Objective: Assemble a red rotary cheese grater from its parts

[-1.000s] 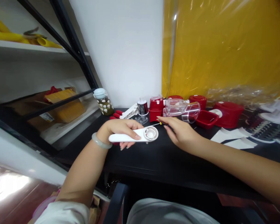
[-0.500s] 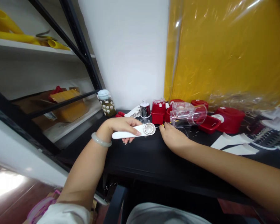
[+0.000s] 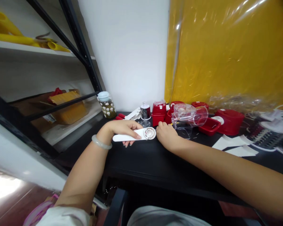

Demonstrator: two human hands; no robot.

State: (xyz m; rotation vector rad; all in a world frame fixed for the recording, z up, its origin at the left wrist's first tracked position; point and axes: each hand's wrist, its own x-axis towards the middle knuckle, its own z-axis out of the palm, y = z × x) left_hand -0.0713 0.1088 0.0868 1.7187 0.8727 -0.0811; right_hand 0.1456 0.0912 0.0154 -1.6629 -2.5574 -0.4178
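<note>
On my feed, the left hand [image 3: 126, 127] had kept its place above the black table [image 3: 136, 160], clamped on a white plastic handle [image 3: 122, 137], thumb across its top and fingers beneath. The right hand [image 3: 167, 135] had come in closer: half a second earlier a thin shaft had shown in a gap beside the handle's round end, and now that gap had all but closed. Its fingers were curled inward, but I could not tell what they closed on.

The handle lay nearly level, nearer to me than the small grater drum [image 3: 145, 111] and the red plastic housings [image 3: 158, 113]. I saw its smooth bar, rounded at the left tip, run right past the left hand and widen into a ring with a notched inner edge, turned up toward my camera.
</note>
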